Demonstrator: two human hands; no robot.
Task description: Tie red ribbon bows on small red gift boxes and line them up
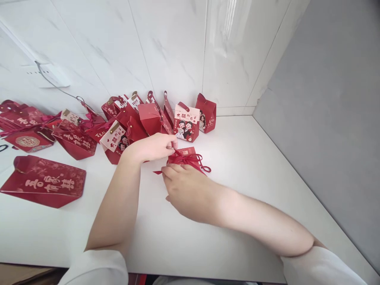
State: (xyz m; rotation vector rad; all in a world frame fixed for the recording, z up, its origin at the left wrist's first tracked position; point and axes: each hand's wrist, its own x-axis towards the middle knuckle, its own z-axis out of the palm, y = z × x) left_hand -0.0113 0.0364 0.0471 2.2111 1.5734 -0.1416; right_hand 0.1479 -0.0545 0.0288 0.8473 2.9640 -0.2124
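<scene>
Red ribbon (pixel 184 159) is what I'd worry about here. It's tied in a bow over a small red box (pixel 190 151) sitting on the white table (pixel 243 170), right between the person's two hands, with the cartoon couple box (pixel 186 126) standing upright just behind it.

Left hand (pixel 154 147) has its thumb and fingertips close together at the far left corner of the bow. Can't tell if there's ribbon pinched in there or if it's only touching. Right hand (pixel 190 192) is curled over the near side of the box and hides a lot of it, so no idea how firm that hold is, or whether it's got ribbon too.

What could go wrong, imo: pull on one side harder than the other and the bow probably ends up lopsided or slips loose. Press too hard with the right hand and thin card like that could dent. Press too lightly and a tug might skate the box across the smooth tabletop. Also, the left forearm is really near the pale-flapped box (pixel 114 138), so a careless elbow swing could knock it over.
</scene>
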